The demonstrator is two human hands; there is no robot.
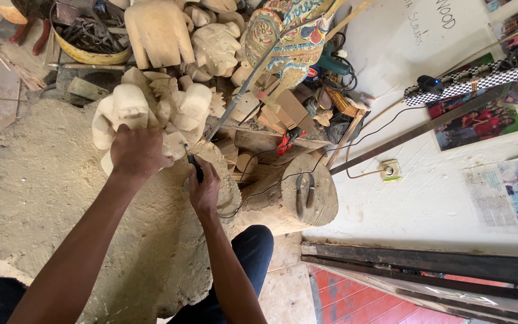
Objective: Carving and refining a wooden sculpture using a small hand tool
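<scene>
My left hand [136, 153] clamps down on the pale unfinished wood carving [151, 111], centre-left of frame, resting on the sawdust-covered block [49, 198]. My right hand [204, 189] has fingers closed around a dark-handled carving tool [194, 168], tip at the carving. Upper left: yellow basin [91, 57] full of dark metal tools [94, 30]

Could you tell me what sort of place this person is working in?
Most likely a wood-carving workshop. The left hand steadies a pale unfinished wooden carving while the right hand holds a dark-handled tool to it. More raw carvings and a bowl of metal tools lie behind.
</scene>
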